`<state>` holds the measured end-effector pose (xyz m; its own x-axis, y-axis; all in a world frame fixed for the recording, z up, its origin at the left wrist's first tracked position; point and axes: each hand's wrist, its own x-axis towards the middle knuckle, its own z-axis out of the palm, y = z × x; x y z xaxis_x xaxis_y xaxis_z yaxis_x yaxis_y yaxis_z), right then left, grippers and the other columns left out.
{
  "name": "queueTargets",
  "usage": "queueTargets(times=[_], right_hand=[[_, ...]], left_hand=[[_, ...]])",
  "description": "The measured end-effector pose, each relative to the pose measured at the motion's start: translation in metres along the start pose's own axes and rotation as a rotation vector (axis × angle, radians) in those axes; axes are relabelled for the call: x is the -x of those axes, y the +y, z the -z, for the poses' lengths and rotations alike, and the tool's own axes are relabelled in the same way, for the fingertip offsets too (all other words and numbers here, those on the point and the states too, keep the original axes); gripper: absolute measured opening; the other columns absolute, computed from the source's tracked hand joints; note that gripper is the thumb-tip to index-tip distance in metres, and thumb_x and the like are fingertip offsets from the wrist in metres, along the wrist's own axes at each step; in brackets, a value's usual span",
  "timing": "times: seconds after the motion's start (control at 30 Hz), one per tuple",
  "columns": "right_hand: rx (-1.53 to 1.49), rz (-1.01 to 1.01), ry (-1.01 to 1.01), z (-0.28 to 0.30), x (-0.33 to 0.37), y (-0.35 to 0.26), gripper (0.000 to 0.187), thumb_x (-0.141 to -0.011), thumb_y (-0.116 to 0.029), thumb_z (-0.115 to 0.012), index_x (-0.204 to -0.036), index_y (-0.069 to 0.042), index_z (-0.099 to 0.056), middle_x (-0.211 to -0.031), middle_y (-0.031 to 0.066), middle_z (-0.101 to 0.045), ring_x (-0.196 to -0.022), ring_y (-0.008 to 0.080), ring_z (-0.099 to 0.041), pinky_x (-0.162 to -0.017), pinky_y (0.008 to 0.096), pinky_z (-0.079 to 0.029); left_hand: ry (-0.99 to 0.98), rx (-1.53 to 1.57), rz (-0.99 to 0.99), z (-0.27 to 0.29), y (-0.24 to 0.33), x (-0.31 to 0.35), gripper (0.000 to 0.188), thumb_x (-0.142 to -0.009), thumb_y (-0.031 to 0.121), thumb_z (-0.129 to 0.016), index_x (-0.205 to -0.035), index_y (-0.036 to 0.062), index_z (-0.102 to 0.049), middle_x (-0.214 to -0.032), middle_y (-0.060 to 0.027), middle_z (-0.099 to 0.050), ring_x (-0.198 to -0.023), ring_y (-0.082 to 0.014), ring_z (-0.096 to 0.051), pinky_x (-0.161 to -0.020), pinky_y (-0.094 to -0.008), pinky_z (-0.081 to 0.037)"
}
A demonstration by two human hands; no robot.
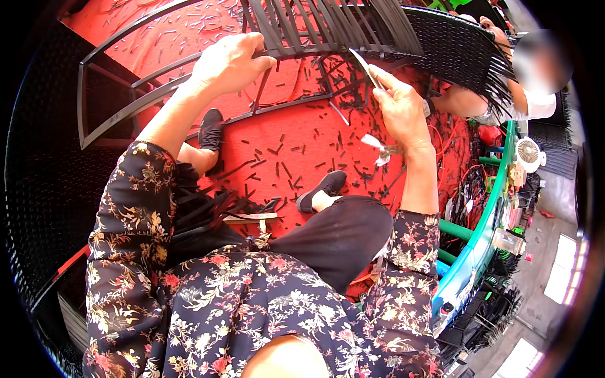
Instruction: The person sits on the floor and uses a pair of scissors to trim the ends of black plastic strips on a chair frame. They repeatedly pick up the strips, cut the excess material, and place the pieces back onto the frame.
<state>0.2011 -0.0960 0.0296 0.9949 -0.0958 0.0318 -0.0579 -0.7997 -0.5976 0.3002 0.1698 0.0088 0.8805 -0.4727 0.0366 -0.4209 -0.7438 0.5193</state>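
Note:
A dark metal frame (104, 129) with curved bars stands before me, and a band of black flat strips (309, 25) is woven across its far part. My left hand (230, 66) is closed at the frame's bar, beside the first strips; what its fingers pinch is hidden. In my right hand (402, 107) is a thin, pale, flat-bladed tool (361, 62). Its tip reaches the lower edge of the woven band, to the right of my left hand. Under the right wrist shows a loose whitish tuft (377, 150).
Short black offcuts (283, 170) litter the red floor covering (252, 142) around my feet. Dark woven panels stand on the left (44, 138). At the right, another person's arm (457, 101) is beside a black woven piece (447, 50). A green-blue rail (482, 239) and a white fan (529, 154) are nearby.

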Motion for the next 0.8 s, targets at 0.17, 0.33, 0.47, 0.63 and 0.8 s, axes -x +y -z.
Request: queueTargets(times=[0.17,0.33,0.47,0.63,0.8], right_hand=[[0.152,-0.027,-0.002,-0.003,-0.005,-0.023,0.037,-0.081,-0.004,-0.053,-0.118,-0.009,-0.056,-0.105,0.0158,-0.062,-0.092,0.0233,-0.063,-0.08,0.0304,-0.048],[0.247,-0.064,0.253,-0.059,0.006,-0.012,0.039,-0.082,-0.006,-0.054,-0.121,-0.009,-0.053,-0.087,0.0207,-0.062,-0.081,0.0361,-0.062,-0.069,0.0378,-0.049],[-0.006,-0.002,0.487,-0.095,0.007,-0.008,0.039,-0.083,-0.007,-0.054,-0.122,-0.008,-0.052,-0.094,0.0221,-0.061,-0.084,0.0356,-0.062,-0.073,0.0386,-0.047],[0.129,-0.025,0.095,-0.029,-0.005,-0.008,0.037,-0.082,-0.009,-0.054,-0.119,-0.01,-0.055,-0.107,0.0182,-0.06,-0.1,0.0303,-0.059,-0.085,0.0356,-0.046],[0.408,0.081,-0.147,0.008,-0.03,-0.022,0.034,-0.083,-0.009,-0.053,-0.117,-0.009,-0.056,-0.105,0.0208,-0.059,-0.1,0.035,-0.057,-0.086,0.0391,-0.045]], left_hand=[[0.008,-0.069,0.048,-0.003,-0.003,0.002,0.034,-0.079,0.036,-0.058,-0.089,0.0032,-0.055,-0.08,-0.0177,-0.059,-0.082,-0.035,-0.058,-0.07,-0.0433,-0.044],[0.075,-0.086,0.029,-0.012,-0.002,-0.004,0.034,-0.08,0.037,-0.057,-0.088,0.004,-0.053,-0.08,-0.0179,-0.059,-0.082,-0.0357,-0.058,-0.069,-0.0443,-0.044],[0.067,-0.116,0.024,-0.014,-0.006,-0.009,0.034,-0.08,0.037,-0.057,-0.087,0.0043,-0.053,-0.078,-0.0177,-0.059,-0.08,-0.0361,-0.058,-0.068,-0.0446,-0.044],[0.002,-0.121,0.053,-0.009,-0.003,-0.005,0.034,-0.08,0.038,-0.055,-0.089,0.0052,-0.057,-0.088,-0.0184,-0.062,-0.087,-0.0346,-0.06,-0.074,-0.0445,-0.046],[0.021,-0.089,0.045,-0.018,-0.006,-0.002,0.033,-0.081,0.038,-0.054,-0.088,0.0053,-0.057,-0.084,-0.0186,-0.063,-0.084,-0.0353,-0.06,-0.072,-0.0452,-0.046]])
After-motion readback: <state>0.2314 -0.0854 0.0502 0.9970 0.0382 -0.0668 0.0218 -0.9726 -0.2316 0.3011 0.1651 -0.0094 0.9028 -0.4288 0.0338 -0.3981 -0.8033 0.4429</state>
